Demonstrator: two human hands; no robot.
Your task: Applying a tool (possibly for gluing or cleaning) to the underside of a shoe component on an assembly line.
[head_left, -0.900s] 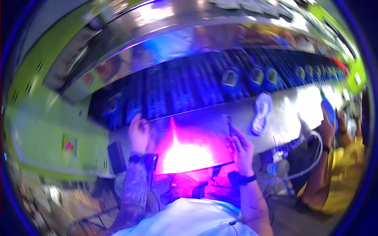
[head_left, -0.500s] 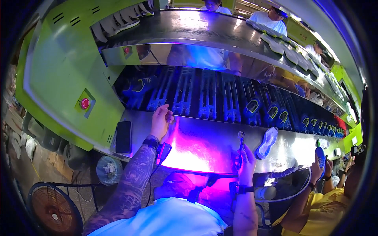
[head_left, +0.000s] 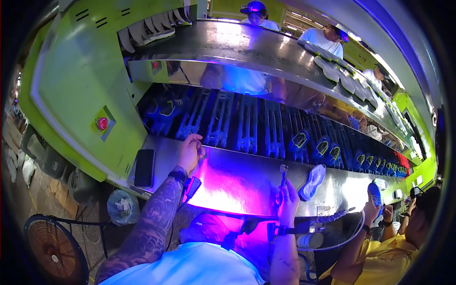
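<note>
My left hand (head_left: 191, 151) hovers over the left part of the metal bench ledge (head_left: 223, 164), close to the conveyor's edge. Its fingers are curled together; whatever they may pinch is too small to make out. In my right hand (head_left: 288, 202) is a slim dark tool with a metal tip (head_left: 283, 169), held upright, its kind unclear. A pale translucent shoe sole (head_left: 312, 182) lies on the ledge just right of that hand. Beyond the ledge, dark shoes (head_left: 300, 140) sit on the slatted conveyor (head_left: 247, 126). Bright pink light washes over the ledge between my hands.
A black phone (head_left: 144, 168) lies at the ledge's left end, by the green machine housing (head_left: 80, 95) with its red button (head_left: 102, 124). Below are a bagged bin (head_left: 122, 207) and a fan (head_left: 54, 251). At right a co-worker in yellow holds a blue shoe (head_left: 375, 195).
The whole view has shifted slightly, with the ledge and conveyor now further left and lower. Both hands keep nearly the same poses; the right still grips the slim tool.
</note>
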